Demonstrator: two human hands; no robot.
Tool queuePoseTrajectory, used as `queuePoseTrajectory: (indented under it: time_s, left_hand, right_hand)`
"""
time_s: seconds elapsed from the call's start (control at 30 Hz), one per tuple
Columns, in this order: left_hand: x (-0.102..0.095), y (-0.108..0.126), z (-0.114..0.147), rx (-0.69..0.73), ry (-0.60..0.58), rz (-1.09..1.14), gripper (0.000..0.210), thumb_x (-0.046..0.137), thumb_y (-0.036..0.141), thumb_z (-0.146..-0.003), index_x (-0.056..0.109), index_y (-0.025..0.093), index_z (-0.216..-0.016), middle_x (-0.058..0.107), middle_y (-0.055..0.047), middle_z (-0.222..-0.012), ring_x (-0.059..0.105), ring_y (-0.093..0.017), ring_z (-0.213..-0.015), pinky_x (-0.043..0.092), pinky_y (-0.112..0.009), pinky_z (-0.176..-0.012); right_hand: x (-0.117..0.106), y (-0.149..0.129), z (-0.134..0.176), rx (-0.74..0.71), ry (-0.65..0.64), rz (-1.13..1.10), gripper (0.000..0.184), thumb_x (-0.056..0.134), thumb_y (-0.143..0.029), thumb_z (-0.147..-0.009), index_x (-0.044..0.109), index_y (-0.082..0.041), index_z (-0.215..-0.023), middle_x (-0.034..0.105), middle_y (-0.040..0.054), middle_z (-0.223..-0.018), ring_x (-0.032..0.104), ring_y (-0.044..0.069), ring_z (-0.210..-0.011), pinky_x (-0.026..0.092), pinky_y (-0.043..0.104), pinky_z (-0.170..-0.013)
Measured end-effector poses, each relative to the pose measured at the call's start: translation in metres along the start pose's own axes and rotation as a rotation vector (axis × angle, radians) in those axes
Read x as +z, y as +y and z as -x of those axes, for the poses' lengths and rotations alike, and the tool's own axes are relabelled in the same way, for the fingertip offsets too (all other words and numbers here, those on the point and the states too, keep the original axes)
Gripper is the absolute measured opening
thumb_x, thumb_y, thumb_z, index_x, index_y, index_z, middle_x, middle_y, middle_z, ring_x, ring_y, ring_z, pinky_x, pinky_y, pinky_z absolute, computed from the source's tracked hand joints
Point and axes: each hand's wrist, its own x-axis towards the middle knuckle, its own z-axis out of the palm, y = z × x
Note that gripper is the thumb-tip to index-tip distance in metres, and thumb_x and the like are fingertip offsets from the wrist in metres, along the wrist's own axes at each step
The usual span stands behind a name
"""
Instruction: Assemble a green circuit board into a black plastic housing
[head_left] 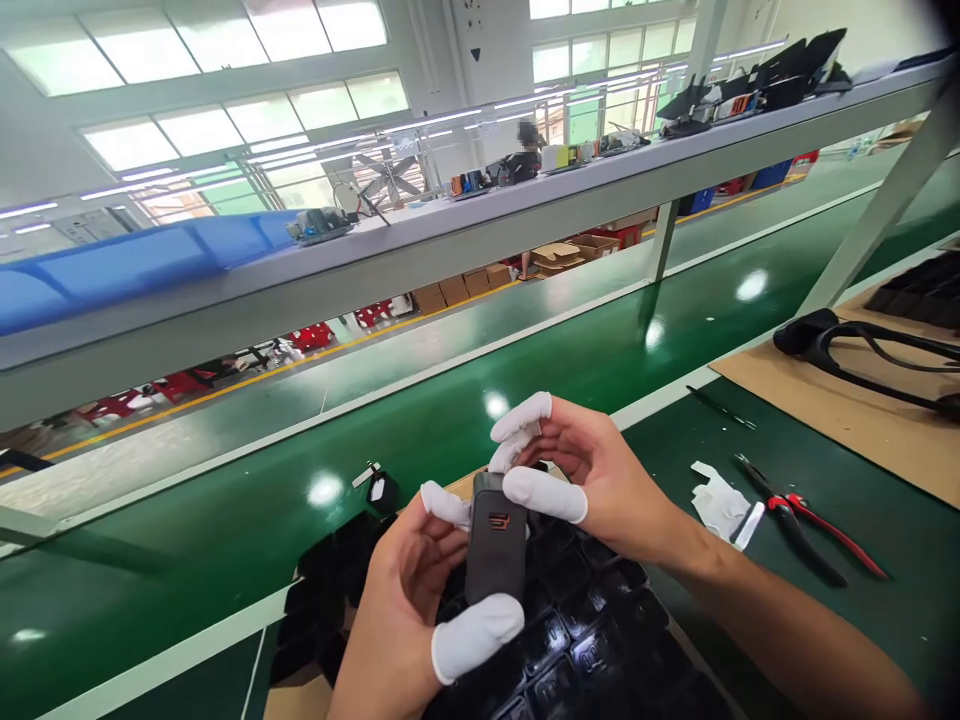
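Observation:
A small dark rectangular plastic casing (495,555), with a little reddish cutout on its face, is held between both hands above a black compartment tray (592,620). My left hand (416,600) grips the casing's left side and lower end, its thumb in a white finger cot. White cots also cover the thumb and fingertips of my right hand (585,465), which closes on the casing's upper end. Beyond my left hand, a small black part (381,490) with a white patch lies on the green surface.
Red-and-black pliers (802,520), tweezers (720,407) and white scraps (720,500) lie on the right. Black strapped gear (877,350) sits on brown cardboard (787,385). A raised shelf (450,230) crosses the background, bearing a blue bin (150,260); a person (521,160) is behind it.

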Motion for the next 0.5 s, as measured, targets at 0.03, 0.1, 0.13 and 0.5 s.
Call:
queuePoseTrajectory:
  time_s: [0.03, 0.1, 0.13, 0.5]
  left_hand:
    - [0.0, -0.0009, -0.0002, 0.012, 0.013, -0.011, 0.088, 0.109, 0.061, -0.058, 0.071, 0.025, -0.129, 0.084, -0.012, -0.127, 0.081, -0.036, -0.12, 0.069, -0.038, -0.096]
    - [0.0009, -0.0003, -0.0008, 0.009, 0.046, -0.034, 0.089, 0.11, 0.059, -0.058, 0.07, 0.026, -0.13, 0.083, -0.011, -0.133, 0.081, -0.034, -0.121, 0.068, -0.038, -0.103]
    - [0.0019, 0.0011, -0.0009, 0.0, 0.043, -0.049, 0.088, 0.11, 0.059, -0.058, 0.069, 0.026, -0.129, 0.082, -0.011, -0.135, 0.081, -0.034, -0.122, 0.066, -0.038, -0.107]
    - [-0.0027, -0.0016, 0.0004, 0.046, 0.115, -0.16, 0.092, 0.108, 0.063, -0.055, 0.067, 0.028, -0.13, 0.079, -0.014, -0.136, 0.075, -0.042, -0.131, 0.063, -0.056, -0.118]
  right_hand:
    - [-0.0002, -0.0003, 0.0001, -0.001, 0.003, -0.003, 0.04, 0.099, -0.034, -0.086, 0.074, -0.024, -0.115, 0.08, -0.0007, -0.099, 0.072, 0.012, -0.088, 0.06, 0.023, -0.086]
    - [-0.0006, -0.0004, 0.0, -0.006, 0.009, -0.007, 0.041, 0.1, -0.033, -0.084, 0.074, -0.024, -0.114, 0.08, -0.0009, -0.1, 0.072, 0.012, -0.088, 0.06, 0.024, -0.087]
    - [-0.0007, -0.0003, -0.0002, -0.012, 0.009, -0.008, 0.041, 0.1, -0.032, -0.084, 0.074, -0.024, -0.114, 0.08, -0.001, -0.101, 0.072, 0.012, -0.089, 0.06, 0.024, -0.087]
    - [-0.0023, 0.0004, 0.0, -0.029, -0.058, -0.037, 0.042, 0.102, -0.03, -0.08, 0.076, -0.023, -0.112, 0.076, 0.0009, -0.105, 0.074, 0.015, -0.099, 0.062, 0.028, -0.097]
